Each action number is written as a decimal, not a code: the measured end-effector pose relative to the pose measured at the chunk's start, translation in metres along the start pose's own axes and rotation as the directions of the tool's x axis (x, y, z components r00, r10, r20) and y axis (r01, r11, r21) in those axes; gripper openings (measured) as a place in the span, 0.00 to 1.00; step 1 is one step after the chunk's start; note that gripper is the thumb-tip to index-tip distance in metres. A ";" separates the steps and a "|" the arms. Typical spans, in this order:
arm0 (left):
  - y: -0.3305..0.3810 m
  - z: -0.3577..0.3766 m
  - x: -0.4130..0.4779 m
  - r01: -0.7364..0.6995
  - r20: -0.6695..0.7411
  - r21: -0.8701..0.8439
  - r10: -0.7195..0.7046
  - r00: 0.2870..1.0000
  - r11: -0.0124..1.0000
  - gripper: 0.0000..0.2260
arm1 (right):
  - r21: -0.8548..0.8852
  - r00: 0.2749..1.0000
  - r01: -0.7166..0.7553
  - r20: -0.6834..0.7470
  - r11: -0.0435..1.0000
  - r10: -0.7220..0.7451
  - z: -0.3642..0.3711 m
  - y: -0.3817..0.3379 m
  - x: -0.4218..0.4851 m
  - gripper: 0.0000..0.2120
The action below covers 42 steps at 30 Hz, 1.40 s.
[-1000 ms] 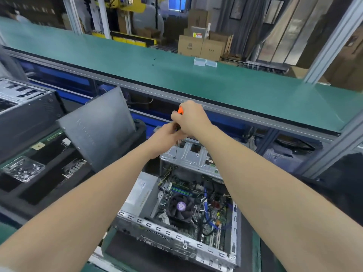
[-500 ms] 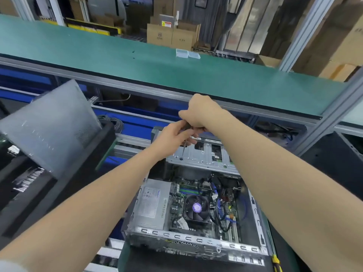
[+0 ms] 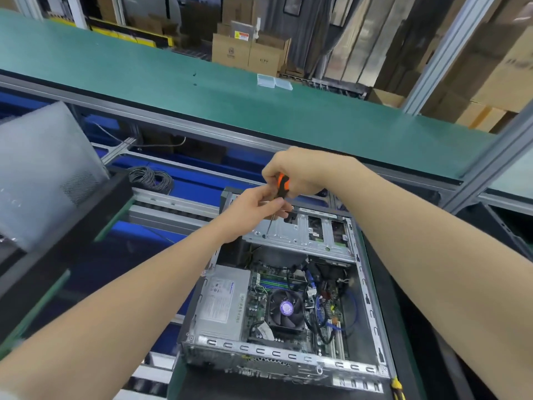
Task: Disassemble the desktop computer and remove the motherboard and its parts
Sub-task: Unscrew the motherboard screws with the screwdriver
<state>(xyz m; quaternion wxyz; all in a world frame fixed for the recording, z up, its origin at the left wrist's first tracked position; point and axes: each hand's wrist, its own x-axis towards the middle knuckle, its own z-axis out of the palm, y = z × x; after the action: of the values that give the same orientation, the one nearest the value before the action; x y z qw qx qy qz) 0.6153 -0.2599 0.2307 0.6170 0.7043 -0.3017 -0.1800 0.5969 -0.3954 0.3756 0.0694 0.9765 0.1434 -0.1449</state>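
An open desktop computer case (image 3: 372, 307) lies on its side below me. Inside I see the motherboard (image 3: 259, 301), a black CPU fan (image 3: 286, 308), a grey power supply (image 3: 222, 304) and blue cables (image 3: 320, 310). A metal drive cage (image 3: 305, 235) spans the far end. My right hand (image 3: 300, 171) grips the orange-and-black handle of a screwdriver (image 3: 281, 184). Its tip rests on the cage's left part. My left hand (image 3: 253, 209) pinches the shaft just below the handle.
A grey side panel (image 3: 43, 168) leans on a black bin (image 3: 72, 226) at the left. A long green bench (image 3: 230, 90) runs across behind the case, with small clear boxes (image 3: 274, 81) on it. A coil of grey cable (image 3: 150, 179) lies beyond. Cardboard boxes (image 3: 248, 51) stand farther back.
The view has swung to the right and down, so the case is fuller in frame. My right hand has turned, baring the orange handle. The screwdriver stays on the drive cage.
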 end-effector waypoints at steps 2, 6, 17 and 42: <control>0.002 -0.001 0.001 -0.004 0.015 0.024 0.004 1.000 1.000 0.09 | 0.025 1.000 -0.014 -0.018 1.000 0.015 0.004 0.000 -0.001 0.16; 0.001 0.001 0.000 -0.009 -0.003 0.045 0.009 1.000 0.999 0.09 | 0.053 0.998 -0.060 -0.023 0.997 0.062 0.004 -0.002 -0.003 0.09; -0.003 -0.003 -0.002 -0.017 -0.018 0.023 0.017 1.000 1.000 0.10 | 0.129 0.923 -0.364 -0.084 0.922 0.376 0.006 -0.023 0.011 0.15; -0.006 -0.010 0.005 0.008 0.164 0.003 -0.009 0.986 1.000 0.07 | 0.156 0.923 -0.335 -0.141 0.929 0.357 0.012 -0.019 0.022 0.23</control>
<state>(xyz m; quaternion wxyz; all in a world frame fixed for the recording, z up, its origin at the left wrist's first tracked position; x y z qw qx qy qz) 0.6263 -0.2555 0.2268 0.5885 0.6890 -0.3486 -0.2397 0.6078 -0.3735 0.3559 0.0186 0.9975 -0.0359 -0.0572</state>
